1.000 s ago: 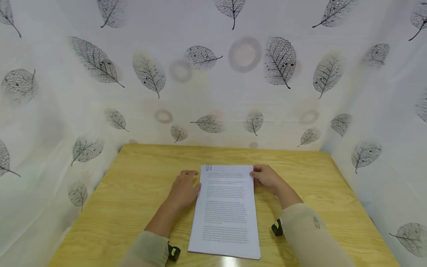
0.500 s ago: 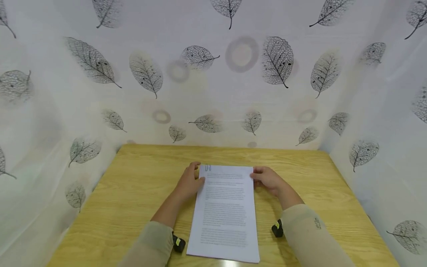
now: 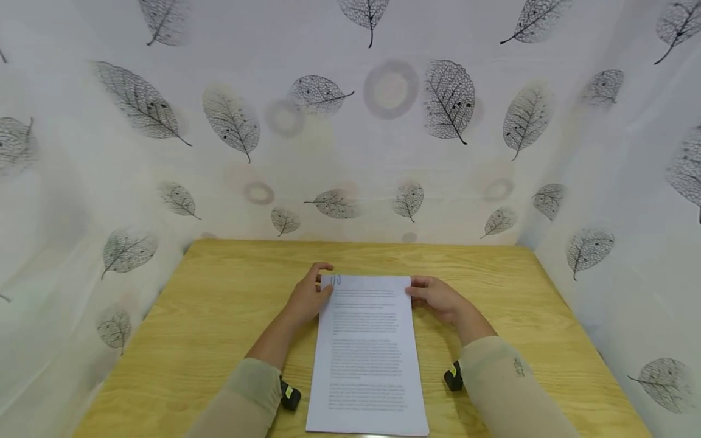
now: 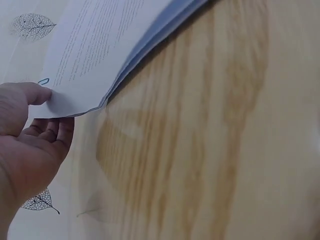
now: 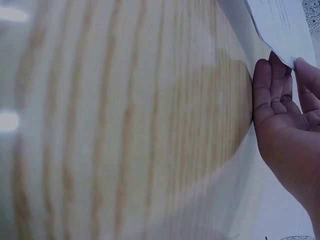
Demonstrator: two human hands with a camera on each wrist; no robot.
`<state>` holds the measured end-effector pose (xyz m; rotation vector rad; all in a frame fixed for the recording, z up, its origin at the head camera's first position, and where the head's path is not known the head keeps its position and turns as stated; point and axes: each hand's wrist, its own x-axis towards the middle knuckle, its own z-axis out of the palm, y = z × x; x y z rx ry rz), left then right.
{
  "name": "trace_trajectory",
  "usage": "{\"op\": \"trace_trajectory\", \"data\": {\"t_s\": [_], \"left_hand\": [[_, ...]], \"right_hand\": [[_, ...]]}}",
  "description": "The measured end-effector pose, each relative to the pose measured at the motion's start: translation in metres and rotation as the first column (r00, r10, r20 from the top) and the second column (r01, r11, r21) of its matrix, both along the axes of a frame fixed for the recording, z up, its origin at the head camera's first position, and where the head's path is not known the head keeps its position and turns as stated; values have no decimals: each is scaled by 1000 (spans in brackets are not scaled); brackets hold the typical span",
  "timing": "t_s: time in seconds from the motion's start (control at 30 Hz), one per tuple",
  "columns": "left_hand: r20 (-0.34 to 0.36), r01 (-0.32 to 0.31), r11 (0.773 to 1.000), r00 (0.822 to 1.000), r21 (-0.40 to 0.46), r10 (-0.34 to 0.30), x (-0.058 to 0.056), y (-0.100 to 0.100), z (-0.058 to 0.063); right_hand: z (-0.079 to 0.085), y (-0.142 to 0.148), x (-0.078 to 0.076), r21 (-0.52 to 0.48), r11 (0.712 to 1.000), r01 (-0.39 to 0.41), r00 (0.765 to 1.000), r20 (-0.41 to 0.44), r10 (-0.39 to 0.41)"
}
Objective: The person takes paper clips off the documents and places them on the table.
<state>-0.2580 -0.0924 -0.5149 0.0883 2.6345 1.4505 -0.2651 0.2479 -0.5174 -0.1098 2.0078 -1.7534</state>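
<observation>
The printed text on the white stack of paper sheets (image 3: pixel 366 353) is too small to read, and its near edge is cut off at the frame bottom. The stack lies flat on the light wooden table (image 3: pixel 526 292), between the hands. The left hand (image 3: pixel 308 296) pinches the far left corner, thumb on top beside a small metal paper clip (image 3: pixel 335 279). The right hand (image 3: pixel 438 297) pinches the far right corner, fingers beneath.
</observation>
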Motion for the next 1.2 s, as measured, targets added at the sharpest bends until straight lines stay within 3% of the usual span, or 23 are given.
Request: {"op": "trace_trajectory", "data": {"t_s": [0.33,0.5,0.97,1.2], "left_hand": [[-57,27,1000,998,-7,-28,3,-2,4],[-56,43,999,998,-3,-43,6,-2,5],[-93,102,991,990,-81,-109,8,-1,7],[-112,108,977,985,-186,-130,6,-2,5]], "right_hand": [[-2,5,2,-61,998,-13,999,32,15],[-4,8,2,-34,998,-48,998,36,49],[-5,10,7,-60,997,-39,999,25,40],[-6,9,5,-58,998,-21,999,28,23]]}}
